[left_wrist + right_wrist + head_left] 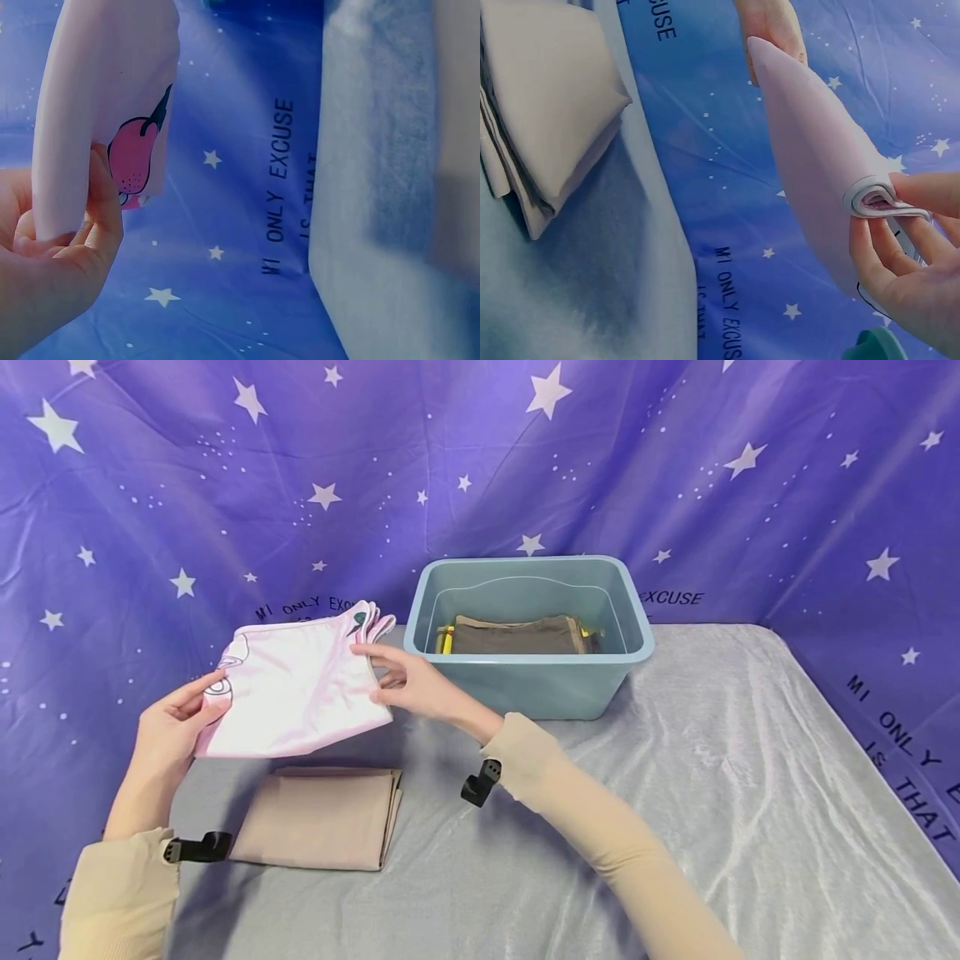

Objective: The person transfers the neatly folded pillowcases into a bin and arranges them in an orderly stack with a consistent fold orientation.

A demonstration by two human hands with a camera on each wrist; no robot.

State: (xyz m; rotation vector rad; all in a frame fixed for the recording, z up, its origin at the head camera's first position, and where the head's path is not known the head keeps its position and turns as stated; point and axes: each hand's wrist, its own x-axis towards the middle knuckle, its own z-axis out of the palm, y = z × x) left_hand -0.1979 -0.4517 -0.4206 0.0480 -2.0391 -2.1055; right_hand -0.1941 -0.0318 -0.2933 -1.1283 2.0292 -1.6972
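Observation:
A folded pale pink cloth (296, 689) with printed drawings hangs in the air at the left, stretched between both hands. My left hand (171, 727) pinches its left side, thumb in front. In the left wrist view a pink fruit print (135, 157) shows beside the fingers. The right hand (416, 683) grips the opposite side, and the right wrist view shows the rolled layers (874, 199) between thumb and fingers. Below the pink cloth, a folded beige cloth (318, 818) lies flat on the table, touched by neither hand.
A blue-grey plastic bin (525, 685) stands at the back of the table, right of the hands. Inside it lie folded dark brown cloth (517, 637) and something yellow (447, 640). Grey velvety fabric (712, 793) covers the table; a purple star-patterned curtain (480, 452) hangs behind.

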